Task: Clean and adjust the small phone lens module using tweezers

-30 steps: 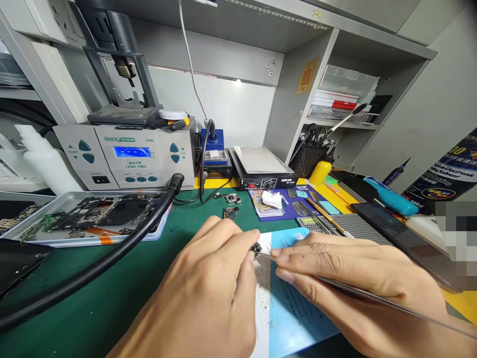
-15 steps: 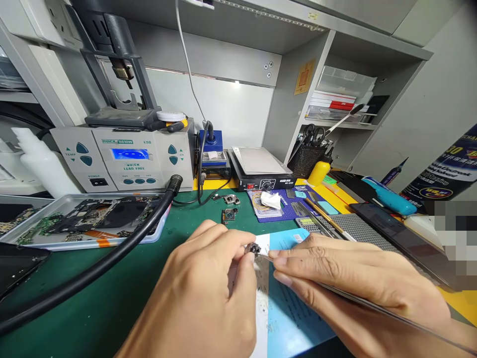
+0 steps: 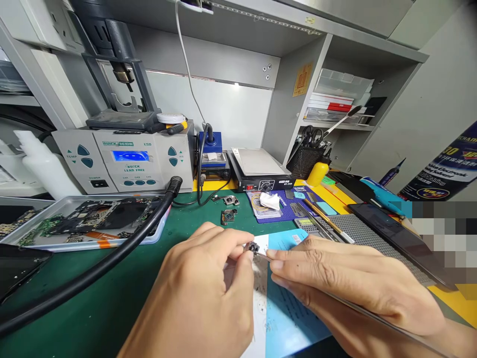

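My left hand [image 3: 208,278] pinches a small dark camera module [image 3: 253,246] between thumb and index finger. Closed around a slim metal tool [image 3: 357,304], my right hand [image 3: 343,278] brings its tip up against the right side of the module. Fingers cover much of the tool, so I cannot tell whether it is a blade or tweezers. Beneath both hands lies a blue and white printed sheet [image 3: 286,308]. Two more camera modules, a nearer one [image 3: 228,216] and a farther one [image 3: 231,200], rest on the green mat [image 3: 112,293].
A hot air station [image 3: 122,159] stands at the back left, its black hose [image 3: 112,268] curving across the mat. Left of my hands is a tray [image 3: 156,238] of circuit boards. Behind are a heating plate unit [image 3: 261,171] and a yellow bottle [image 3: 318,171]; a dark phone [image 3: 395,241] lies right.
Both hands have shifted very slightly left along with the view. The grip on the camera module and the tool looks the same.
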`<state>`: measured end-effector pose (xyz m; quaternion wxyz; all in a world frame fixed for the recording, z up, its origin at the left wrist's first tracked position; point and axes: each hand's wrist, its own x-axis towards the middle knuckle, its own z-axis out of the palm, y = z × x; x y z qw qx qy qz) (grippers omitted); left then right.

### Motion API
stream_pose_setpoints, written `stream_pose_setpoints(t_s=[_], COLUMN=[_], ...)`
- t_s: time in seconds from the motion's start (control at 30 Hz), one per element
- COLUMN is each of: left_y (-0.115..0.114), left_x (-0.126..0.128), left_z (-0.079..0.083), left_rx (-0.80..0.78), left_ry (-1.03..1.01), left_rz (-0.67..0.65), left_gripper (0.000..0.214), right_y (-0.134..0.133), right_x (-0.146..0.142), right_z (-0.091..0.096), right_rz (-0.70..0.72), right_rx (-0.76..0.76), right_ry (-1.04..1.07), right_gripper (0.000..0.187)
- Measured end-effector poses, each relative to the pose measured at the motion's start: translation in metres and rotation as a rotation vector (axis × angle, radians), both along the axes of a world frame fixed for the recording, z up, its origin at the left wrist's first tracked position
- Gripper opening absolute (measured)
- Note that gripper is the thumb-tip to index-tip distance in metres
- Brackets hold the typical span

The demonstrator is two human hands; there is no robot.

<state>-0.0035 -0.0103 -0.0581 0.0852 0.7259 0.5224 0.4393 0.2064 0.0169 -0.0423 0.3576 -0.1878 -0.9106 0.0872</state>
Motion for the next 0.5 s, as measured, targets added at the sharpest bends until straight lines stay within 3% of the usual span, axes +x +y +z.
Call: stream_pose_setpoints(t_s=[0.1, 0.33, 0.5], left_y=[0.000, 0.001, 0.002], left_x=[-0.001, -0.001, -0.003], left_z=[-0.001, -0.001, -0.003], left_rx=[0.011, 0.004, -0.041], left_ry=[-0.002, 0.003, -0.032], left_rz=[-0.006, -0.011, -0.019], left_gripper=[0.015, 0.018, 0.019], right_y=[0.001, -0.001, -0.005], right_x=[0.002, -0.002, -0.001], right_z=[0.000, 0.005, 0.014], right_rz=[0.021, 0.022, -0.168], right_rx=[0.056, 0.002, 0.085], right_ry=[-0.007, -0.068, 0.022], right_gripper=[0.027, 0.040, 0.020])
